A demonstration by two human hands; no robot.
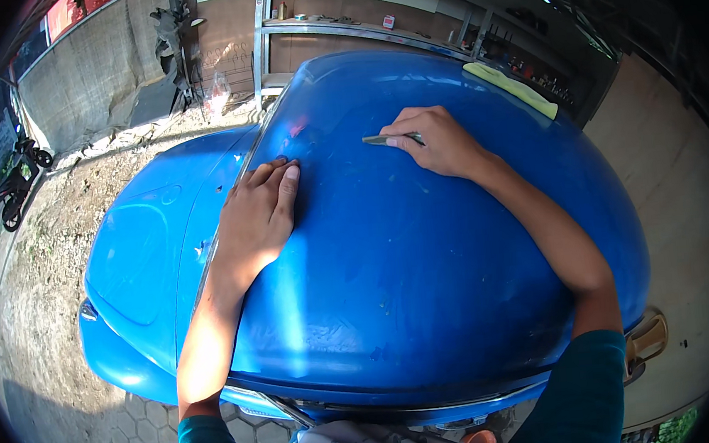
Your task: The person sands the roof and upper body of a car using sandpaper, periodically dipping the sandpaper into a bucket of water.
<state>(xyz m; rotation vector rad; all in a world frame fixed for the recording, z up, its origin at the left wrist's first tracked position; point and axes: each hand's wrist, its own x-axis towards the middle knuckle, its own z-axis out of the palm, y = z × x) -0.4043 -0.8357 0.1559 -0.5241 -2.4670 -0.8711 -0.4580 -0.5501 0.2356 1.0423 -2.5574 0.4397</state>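
Note:
The blue car roof point(390, 244) fills the middle of the view, with a smooth, shiny surface and small pale specks. My left hand point(263, 205) lies on its front left edge, palm down, holding nothing that I can see; its fingertips are partly bent. Farther right, my right hand point(440, 144) pinches a thin grey flat tool point(376, 140), whose end points left just over the roof. Its exact kind does not show, and the fingers cover most of it. A folded yellow-green cloth point(511, 90) lies at the roof's far right edge.
To the left is the car's blue hood point(136, 247). Behind the car stands a metal shelf point(356, 30) with small items. A motorbike point(20, 181) is parked at the far left. Hexagonal paving point(139, 442) shows below, and a tan board point(661, 197) stands to the right.

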